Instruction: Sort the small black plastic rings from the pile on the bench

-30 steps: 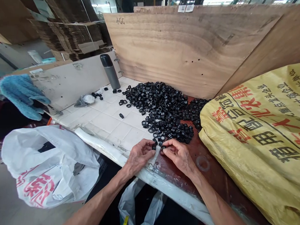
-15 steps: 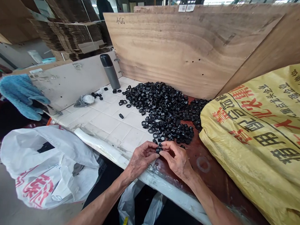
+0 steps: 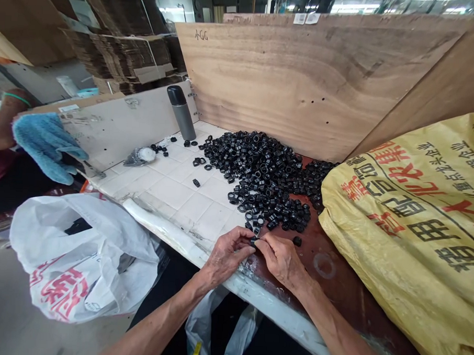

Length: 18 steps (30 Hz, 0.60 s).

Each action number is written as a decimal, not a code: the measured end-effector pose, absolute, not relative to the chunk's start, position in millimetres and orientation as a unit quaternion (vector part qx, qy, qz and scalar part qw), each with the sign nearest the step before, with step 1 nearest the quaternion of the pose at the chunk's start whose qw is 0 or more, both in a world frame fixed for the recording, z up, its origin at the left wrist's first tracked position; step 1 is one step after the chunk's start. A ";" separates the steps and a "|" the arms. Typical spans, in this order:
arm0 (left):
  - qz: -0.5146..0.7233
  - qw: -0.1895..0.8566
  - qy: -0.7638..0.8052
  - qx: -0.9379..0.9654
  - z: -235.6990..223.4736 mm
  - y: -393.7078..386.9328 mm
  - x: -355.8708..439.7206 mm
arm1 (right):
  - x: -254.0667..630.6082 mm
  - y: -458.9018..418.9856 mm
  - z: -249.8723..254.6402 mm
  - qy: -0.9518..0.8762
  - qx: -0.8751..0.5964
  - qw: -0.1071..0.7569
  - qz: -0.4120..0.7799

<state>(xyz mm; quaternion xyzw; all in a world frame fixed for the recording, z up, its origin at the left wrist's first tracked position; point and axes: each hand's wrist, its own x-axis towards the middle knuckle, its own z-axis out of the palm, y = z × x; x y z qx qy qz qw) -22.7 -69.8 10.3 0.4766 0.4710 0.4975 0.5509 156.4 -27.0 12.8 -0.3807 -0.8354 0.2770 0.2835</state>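
Note:
Between my two hands, near the front edge of the table, is a small black ring (image 3: 253,242). The fingers of my left hand (image 3: 228,250) are closed round its left side. My right hand (image 3: 283,257) pinches it from the right, fingertips pressed together, and hides part of it. Just beyond my fingers spreads a heap of black plastic rings (image 3: 261,168), with looser ones at its near edge. One separate black ring (image 3: 297,241) lies on the reddish-brown board, right of my right hand.
A yellow printed sack (image 3: 408,221) bulges along the right. Wooden panels (image 3: 304,81) wall the back. A grey bottle (image 3: 181,113) and a small clear bag (image 3: 140,155) stand left. A white plastic bag (image 3: 84,254) hangs front left, below a blue towel (image 3: 46,143); another person's arm (image 3: 6,115) shows beyond.
My right hand has closed more tightly over the small ring and turned inward. The lone ring beside it shows more clearly. The whole view has shifted slightly.

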 end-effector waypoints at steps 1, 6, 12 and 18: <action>0.496 0.555 0.469 0.475 10.1 -69.8 -22.4 | 155.5 -27.7 12.5 -0.835 -0.390 0.280 0.270; 0.503 0.571 0.468 0.449 15.0 -71.0 -22.0 | 153.7 -31.6 17.6 -0.796 -0.393 0.337 0.314; 0.507 0.569 0.466 0.449 17.0 -71.0 -23.1 | 155.0 -28.7 15.4 -0.812 -0.394 0.318 0.291; 0.519 0.565 0.474 0.432 17.1 -70.6 -23.1 | 154.9 -31.6 21.9 -0.821 -0.387 0.298 0.297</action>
